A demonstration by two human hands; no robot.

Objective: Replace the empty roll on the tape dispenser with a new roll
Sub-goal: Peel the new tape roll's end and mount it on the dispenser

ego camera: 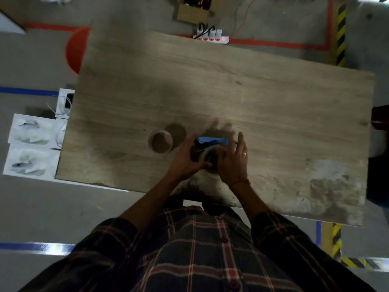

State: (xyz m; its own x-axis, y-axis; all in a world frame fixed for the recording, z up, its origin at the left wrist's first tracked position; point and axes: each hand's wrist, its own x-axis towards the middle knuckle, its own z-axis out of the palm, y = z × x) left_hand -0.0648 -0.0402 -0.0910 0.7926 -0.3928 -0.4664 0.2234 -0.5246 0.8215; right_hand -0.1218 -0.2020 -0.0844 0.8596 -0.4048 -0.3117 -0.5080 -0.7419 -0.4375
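Note:
A blue tape dispenser (212, 141) sits on the wooden table (252, 91) near its front edge. A clear tape roll (207, 153) stands on edge in the dispenser, between my two hands. My left hand (186, 161) grips the dispenser and the roll from the left, thumb curled against the roll's near side. My right hand (233, 161) presses on the roll from the right with its fingers stretched out; a ring shows on one finger. To the left lies a second roll (161, 141), flat on the table, brownish inside. The dispenser's lower part is hidden by my hands.
A white power strip (211, 37) with plugs lies on the floor past the far edge. White boxes (31, 144) sit on the floor at the left. A cardboard box (194, 9) stands at the top. A dark object (380, 119) lies at the right edge.

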